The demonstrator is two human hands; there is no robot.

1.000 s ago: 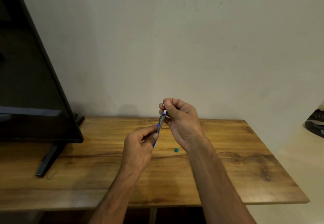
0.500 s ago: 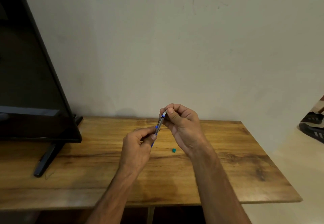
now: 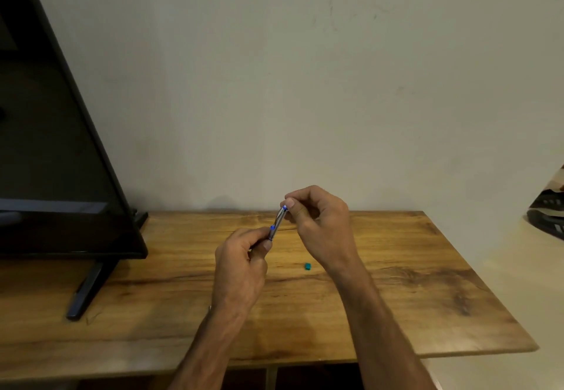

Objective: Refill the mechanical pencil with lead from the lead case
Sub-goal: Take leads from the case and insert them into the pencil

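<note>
A slim grey mechanical pencil (image 3: 278, 220) with blue accents is held tilted above the wooden table (image 3: 396, 292). My left hand (image 3: 241, 267) grips its lower part between thumb and fingers. My right hand (image 3: 317, 221) pinches at the pencil's upper end with thumb and forefinger; what lies between those fingertips is too small to make out. A small teal piece (image 3: 307, 266) lies on the table just below my right wrist. No lead case can be made out.
A black monitor (image 3: 55, 145) on a slanted stand foot (image 3: 88, 289) fills the left side of the table. A plain wall rises right behind the table. A dark shoe (image 3: 546, 221) lies on the floor at far right.
Both hands with the pencil have drifted slightly lower in view as the head tilted up. The grip on the pencil is unchanged.
</note>
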